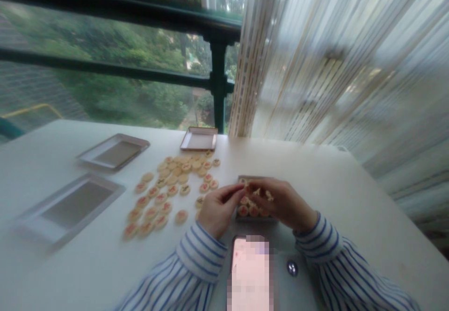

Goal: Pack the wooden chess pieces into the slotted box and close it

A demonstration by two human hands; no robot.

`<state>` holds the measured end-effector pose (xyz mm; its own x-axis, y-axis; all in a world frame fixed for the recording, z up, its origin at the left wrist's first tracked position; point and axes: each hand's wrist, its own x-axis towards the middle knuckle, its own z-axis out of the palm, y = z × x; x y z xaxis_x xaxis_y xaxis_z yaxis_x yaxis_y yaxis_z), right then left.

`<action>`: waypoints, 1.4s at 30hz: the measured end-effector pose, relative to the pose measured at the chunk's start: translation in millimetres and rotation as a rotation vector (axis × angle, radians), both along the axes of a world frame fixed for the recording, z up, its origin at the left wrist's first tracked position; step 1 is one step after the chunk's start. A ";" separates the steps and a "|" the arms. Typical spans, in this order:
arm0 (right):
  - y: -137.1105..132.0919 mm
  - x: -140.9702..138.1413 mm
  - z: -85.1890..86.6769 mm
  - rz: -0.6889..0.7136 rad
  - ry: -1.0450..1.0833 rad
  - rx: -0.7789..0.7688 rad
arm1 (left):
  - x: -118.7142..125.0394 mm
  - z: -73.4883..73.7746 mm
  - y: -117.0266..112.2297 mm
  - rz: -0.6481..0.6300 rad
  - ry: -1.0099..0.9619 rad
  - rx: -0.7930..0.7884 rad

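Note:
My left hand (219, 208) has its thumb and fingers pinched over the left side of a small shallow box (257, 219). A cream Chinese chess piece (246, 187) shows at its fingertips, where they meet those of my right hand (284, 201). That hand curls over the box, its fingertips closed at the same piece and partly hiding it. Round pieces with red characters (243, 211) lie in rows in the near part of the box. Other pieces (269, 195) show by the right fingers; whether they are held or lie in the box, I cannot tell.
Many loose Chinese chess pieces (161, 198) spread left of the box, some face down. Three shallow trays, one near left (75, 208), one behind it (115, 152) and one at the back (199, 140), stand around them. A phone (249, 273) and a shiny oval object (292, 268) lie in front.

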<state>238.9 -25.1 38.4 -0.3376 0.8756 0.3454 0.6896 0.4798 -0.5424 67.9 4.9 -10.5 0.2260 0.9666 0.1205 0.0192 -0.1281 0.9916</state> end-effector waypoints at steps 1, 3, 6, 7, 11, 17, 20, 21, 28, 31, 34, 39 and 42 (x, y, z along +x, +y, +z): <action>0.0 -0.1 0.0 0.000 -0.017 0.009 | 0.3 -0.5 -0.3 -0.001 0.001 0.004; 0.0 -0.1 0.6 0.003 -0.046 0.026 | 1.1 -1.2 -1.2 0.001 0.000 0.011; 0.1 0.5 1.9 0.010 -0.087 0.043 | 2.2 -1.9 -2.7 0.003 0.001 0.015; 0.2 0.9 2.2 0.012 -0.101 0.052 | 2.4 -2.1 -3.2 0.002 0.004 0.017; 0.8 3.6 3.2 0.001 -0.143 0.092 | 1.9 -2.0 -4.5 0.010 0.028 0.038; 2.9 9.9 3.4 -0.032 -0.170 0.085 | -2.3 4.6 -3.4 0.110 0.112 0.056; 3.9 12.0 3.9 -0.031 -0.166 0.080 | -3.7 5.5 -1.3 0.170 0.141 0.056; 4.0 12.5 4.4 -0.022 -0.166 0.071 | -3.8 4.8 -0.5 0.186 0.147 0.054; 5.0 16.3 7.1 -0.028 -0.192 0.008 | -3.8 -4.1 2.8 0.188 0.164 0.048; 6.0 18.5 6.0 -0.034 -0.226 -0.023 | -4.1 -5.6 3.3 0.184 0.174 0.048; 6.5 20.2 4.5 -0.034 -0.258 -0.044 | -4.2 -6.0 3.9 0.174 0.175 0.043; 7.5 21.7 0.9 -0.015 -0.287 -0.076 | -4.8 -6.9 4.4 0.180 0.189 0.045; 8.6 22.1 -1.7 -0.007 -0.298 -0.078 | -5.2 -6.5 3.7 0.179 0.198 0.044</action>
<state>261.0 -16.5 36.7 -0.4076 0.8984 0.1637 0.8273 0.4392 -0.3503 62.7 8.6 -16.9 0.0755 0.9882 0.1335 0.2380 -0.1479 0.9599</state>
